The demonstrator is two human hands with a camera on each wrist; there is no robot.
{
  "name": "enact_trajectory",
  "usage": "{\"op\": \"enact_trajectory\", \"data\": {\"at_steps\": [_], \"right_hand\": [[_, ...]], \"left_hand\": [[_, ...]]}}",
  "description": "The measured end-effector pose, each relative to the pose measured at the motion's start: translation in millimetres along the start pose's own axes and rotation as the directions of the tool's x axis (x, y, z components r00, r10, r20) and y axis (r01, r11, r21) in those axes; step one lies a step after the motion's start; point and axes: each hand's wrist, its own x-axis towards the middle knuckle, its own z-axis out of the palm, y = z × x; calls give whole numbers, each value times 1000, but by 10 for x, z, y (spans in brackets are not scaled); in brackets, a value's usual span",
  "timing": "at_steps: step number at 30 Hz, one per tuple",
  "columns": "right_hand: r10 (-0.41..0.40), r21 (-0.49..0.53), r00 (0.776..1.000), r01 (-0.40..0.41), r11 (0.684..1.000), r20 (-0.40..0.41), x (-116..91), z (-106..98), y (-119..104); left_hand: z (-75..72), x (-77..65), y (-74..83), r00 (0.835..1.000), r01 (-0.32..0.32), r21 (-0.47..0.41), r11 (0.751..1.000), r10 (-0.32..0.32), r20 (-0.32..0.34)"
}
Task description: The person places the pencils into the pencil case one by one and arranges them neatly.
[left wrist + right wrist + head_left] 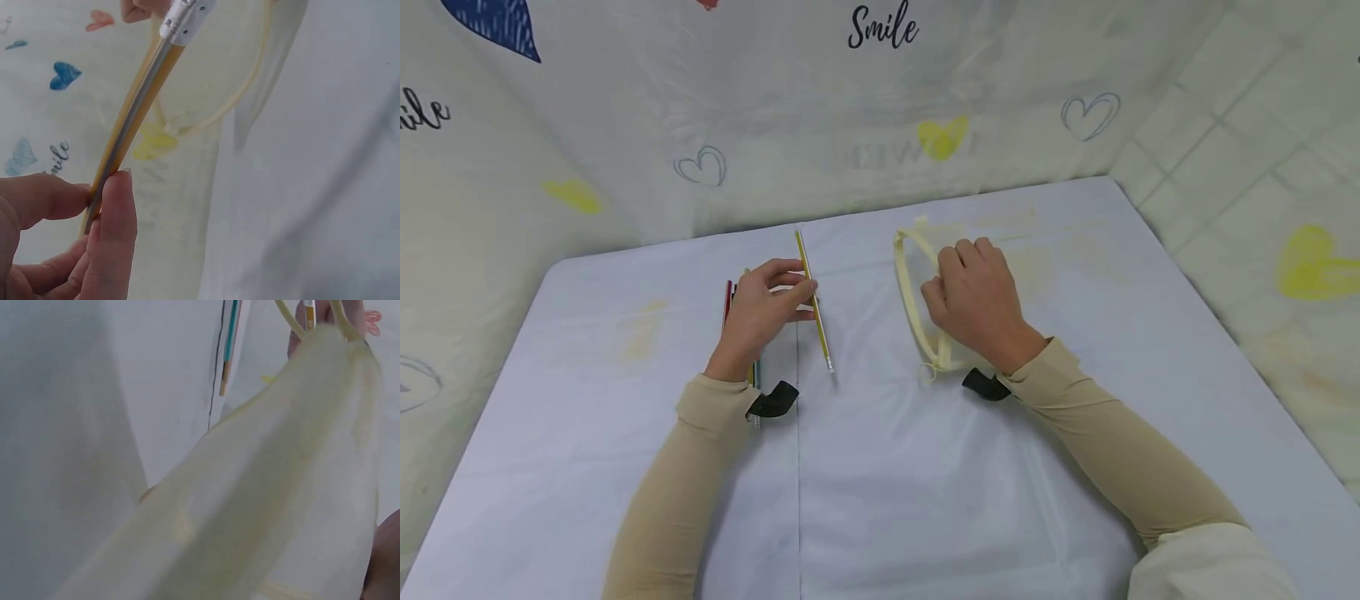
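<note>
My left hand (pixel 762 307) pinches a yellow pencil with silver stripes (pixel 822 327) between thumb and fingers, its white eraser end pointing toward me. In the left wrist view the pencil (pixel 134 106) slants up from the fingertips (pixel 117 194). My right hand (pixel 976 293) grips the edge of a see-through pouch with cream trim (pixel 906 293), whose mouth stands open in a loop facing the left hand. The pouch's cloudy body (pixel 250 506) fills much of the right wrist view and hides most of the right hand. Pencil and pouch are apart.
Several pencils lie on the white-covered table under and beside my left wrist, a red one (pixel 727 302) and a green one (pixel 757 373) among them. A teal pencil (pixel 230 337) shows in the right wrist view. A printed curtain (pixel 805 108) hangs behind the table.
</note>
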Motion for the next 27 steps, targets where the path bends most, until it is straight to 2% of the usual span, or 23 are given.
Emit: {"op": "enact_trajectory", "data": {"at_steps": [10, 15, 21, 27], "right_hand": [[-8, -5, 1000, 8, 1000, -10, -7, 21, -30], [12, 1, 999, -12, 1000, 33, -26, 41, -20], [27, 14, 998, -28, 999, 64, -39, 70, -3], [29, 12, 999, -29, 999, 46, -40, 92, -6]], "left_hand": [[312, 110, 30, 1000, -8, -103, 995, 8, 0], [448, 160, 38, 1000, -24, -162, 987, 24, -2], [579, 224, 14, 1000, -25, -262, 965, 24, -9], [714, 267, -24, 1000, 9, -351, 936, 2, 29]]}}
